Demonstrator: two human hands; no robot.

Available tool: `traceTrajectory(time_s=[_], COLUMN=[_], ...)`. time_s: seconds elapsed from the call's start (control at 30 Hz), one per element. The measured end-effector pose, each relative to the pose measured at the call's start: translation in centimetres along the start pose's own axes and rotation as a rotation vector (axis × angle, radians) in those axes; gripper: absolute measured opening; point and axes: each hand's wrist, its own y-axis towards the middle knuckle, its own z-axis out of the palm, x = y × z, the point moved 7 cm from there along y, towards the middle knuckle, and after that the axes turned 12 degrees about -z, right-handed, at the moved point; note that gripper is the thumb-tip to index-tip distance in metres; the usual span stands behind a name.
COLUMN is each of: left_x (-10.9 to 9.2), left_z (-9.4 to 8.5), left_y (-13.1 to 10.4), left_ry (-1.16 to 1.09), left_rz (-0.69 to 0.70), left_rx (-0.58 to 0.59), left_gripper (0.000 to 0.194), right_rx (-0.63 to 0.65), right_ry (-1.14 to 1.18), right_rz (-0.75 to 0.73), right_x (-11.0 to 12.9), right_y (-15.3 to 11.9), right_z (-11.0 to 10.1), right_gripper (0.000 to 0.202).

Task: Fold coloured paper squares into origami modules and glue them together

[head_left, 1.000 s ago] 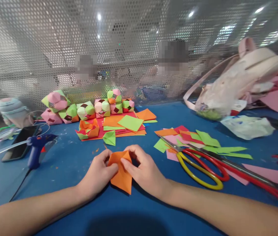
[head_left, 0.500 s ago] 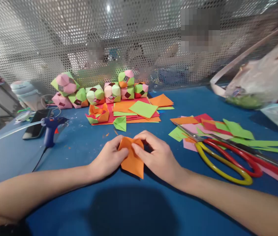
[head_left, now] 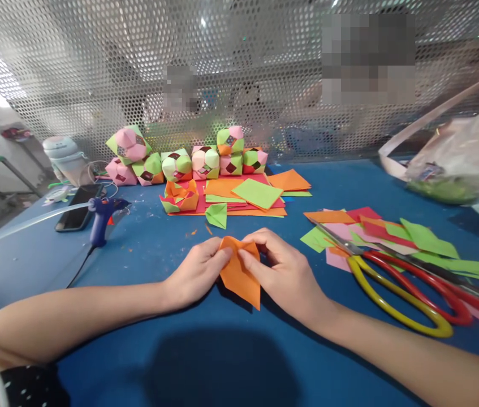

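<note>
A folded orange paper (head_left: 241, 278) is held between my two hands above the blue table (head_left: 137, 339). My left hand (head_left: 197, 268) pinches its left edge, thumb on top. On the upper right side, my right hand (head_left: 285, 271) grips it with thumb and fingers. The paper's lower corner points down toward me. Just beyond the hands lies a small folded green paper (head_left: 216, 215). Behind that, an open orange, red and green folded piece (head_left: 180, 196) sits beside a stack topped by a green sheet (head_left: 258, 193).
Folded paper balls (head_left: 176, 166) line the perforated metal screen (head_left: 264, 73). At left are a blue glue gun (head_left: 102, 220), a phone (head_left: 78, 209) and a cup (head_left: 67, 161). Yellow-and-red-handled scissors (head_left: 404, 299), paper scraps (head_left: 426, 240) and a plastic bag (head_left: 468, 147) are at right.
The view has shifted, so the table's objects appear farther right. Both hands still hold the orange paper, and the left thumb now lies nearer its upper middle.
</note>
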Motion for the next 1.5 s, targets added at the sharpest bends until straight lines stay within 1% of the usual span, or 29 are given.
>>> traceTrajectory(time_s=[0.17, 0.37, 0.47, 0.57, 0.7, 0.83, 0.93, 1.1, 1.2, 1.3, 1.37, 1.5], left_x=[0.4, 0.7, 0.8, 0.7, 0.5, 0.4, 0.3, 0.1, -0.3, -0.8, -0.8, -0.8], left_z=[0.2, 0.1, 0.0, 0.0, 0.0, 0.1, 0.1, 0.1, 0.0, -0.3, -0.4, -0.4], left_y=[0.1, 0.3, 0.3, 0.3, 0.3, 0.2, 0.1, 0.0, -0.2, -0.4, -0.5, -0.6], left_ry=[-0.020, 0.016, 0.032, 0.029, 0.038, 0.037, 0.003, 0.004, 0.049, 0.121, 0.152, 0.153], left_rz=[0.008, 0.002, 0.008, 0.030, 0.040, 0.017, 0.005, -0.008, 0.010, 0.045, 0.057, 0.058], left_rx=[0.015, -0.005, -0.016, -0.020, -0.026, -0.020, -0.020, -0.017, -0.034, -0.079, -0.106, -0.117], left_gripper=[0.024, 0.024, 0.024, 0.024, 0.024, 0.021, 0.021, 0.017, 0.015, 0.023, 0.027, 0.028], right_rx=[-0.027, -0.001, 0.051, 0.077, 0.046, 0.068, 0.079, 0.078, 0.057, 0.045, 0.037, 0.083], right_ry=[0.017, 0.020, 0.050, 0.072, 0.048, 0.076, 0.121, 0.170, 0.191, 0.206, 0.218, 0.273], right_rz=[-0.147, -0.131, -0.120, -0.078, 0.016, 0.139, 0.190, 0.244, 0.238, 0.229, 0.250, 0.302], right_x=[1.2, 1.0, 1.0, 0.8, 0.1, -0.9, -1.3, -1.6, -1.6, -1.6, -1.7, -1.6], right_y=[0.1, -0.1, -0.2, -0.2, -0.2, -0.6, -0.7, -0.7, -0.7, -0.8, -0.8, -1.0], right_z=[-0.2, -0.1, 0.1, 0.1, 0.1, 0.6, 0.7, 0.7, 0.6, 0.7, 0.6, 0.9], right_gripper=[0.012, 0.019, 0.020, 0.018, 0.009, 0.012, 0.013, 0.016, 0.015, 0.015, 0.017, 0.018])
